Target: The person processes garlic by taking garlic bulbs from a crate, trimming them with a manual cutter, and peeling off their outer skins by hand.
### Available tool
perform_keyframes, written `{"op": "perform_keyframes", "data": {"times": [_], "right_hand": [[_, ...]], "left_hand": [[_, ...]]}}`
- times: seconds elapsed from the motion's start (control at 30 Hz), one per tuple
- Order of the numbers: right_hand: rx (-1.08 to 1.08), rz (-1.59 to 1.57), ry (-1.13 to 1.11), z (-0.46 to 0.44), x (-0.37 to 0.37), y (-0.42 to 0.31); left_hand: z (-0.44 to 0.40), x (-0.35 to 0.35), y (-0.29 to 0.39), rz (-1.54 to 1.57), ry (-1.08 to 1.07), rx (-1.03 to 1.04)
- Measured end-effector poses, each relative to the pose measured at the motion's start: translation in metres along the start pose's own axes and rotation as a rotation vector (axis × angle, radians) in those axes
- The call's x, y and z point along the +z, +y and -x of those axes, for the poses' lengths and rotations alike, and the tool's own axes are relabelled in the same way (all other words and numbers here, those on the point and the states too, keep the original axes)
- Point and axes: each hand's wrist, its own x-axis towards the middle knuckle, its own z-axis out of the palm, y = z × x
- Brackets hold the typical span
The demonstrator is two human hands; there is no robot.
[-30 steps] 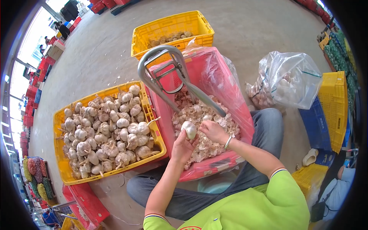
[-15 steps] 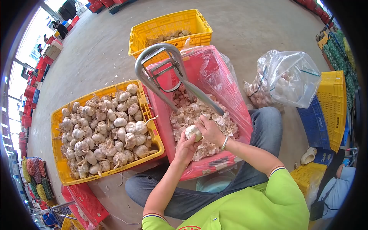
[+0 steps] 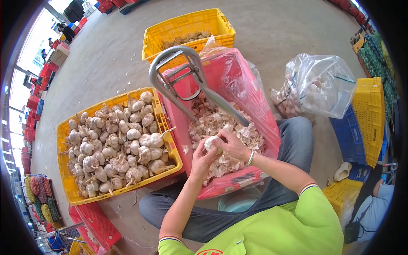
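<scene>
Left hand (image 3: 201,159) partly closed, grasping garlic bulb (image 3: 210,143); right hand (image 3: 233,146) curled against bulb, grip indeterminable; bulb above peelings (image 3: 251,137) in pink crate (image 3: 229,183); bulb's pointing direction, long axis unclear.

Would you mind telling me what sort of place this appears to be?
Probably a produce warehouse or packing shed: a yellow crate piled with garlic bulbs, filled mesh sacks at the left, and a wide concrete floor suggest it.
</scene>
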Motion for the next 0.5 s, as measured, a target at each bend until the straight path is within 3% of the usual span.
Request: {"op": "perform_keyframes", "data": {"times": [0.27, 0.5], "right_hand": [[0.026, -0.149, 0.114, 0.010, 0.010, 0.009], [-0.127, 0.067, 0.303, 0.010, 0.010, 0.014]], "left_hand": [[0.000, -0.002, -0.006, -0.050, 0.007, 0.020], [-0.002, -0.002, -0.011, -0.031, 0.044, -0.007]]}}
